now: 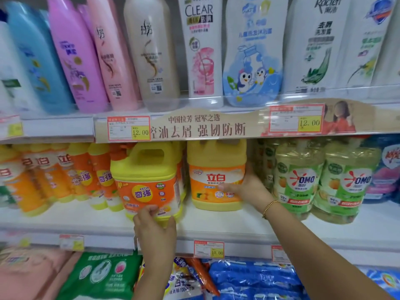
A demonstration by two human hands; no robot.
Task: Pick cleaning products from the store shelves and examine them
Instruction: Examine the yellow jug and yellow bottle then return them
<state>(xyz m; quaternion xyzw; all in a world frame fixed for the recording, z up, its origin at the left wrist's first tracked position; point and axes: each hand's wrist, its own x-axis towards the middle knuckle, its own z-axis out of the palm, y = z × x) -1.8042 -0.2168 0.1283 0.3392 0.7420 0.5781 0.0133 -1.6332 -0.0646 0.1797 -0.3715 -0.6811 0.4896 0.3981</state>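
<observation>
Your left hand has its fingers curled over the bottom front corner of the yellow plastic handled jug with the orange label, which stands right at the front lip of the white middle shelf. Your right hand, with a gold bead bracelet at the wrist, grips the right side of the squat yellow jug with the white-and-orange label; the thumb lies across the label. That jug stands further back, with bare shelf board in front of it.

Only a narrow gap separates the two jugs. Slim orange-and-yellow bottles crowd the left jug's flank. Pale green clear bottles stand just beside your right hand. The beige banner strip with price tags on the upper shelf edge hangs low over both jug tops. Tall shampoo bottles line that shelf. Below your forearms, a green bag and blue bags lie under the shelf lip.
</observation>
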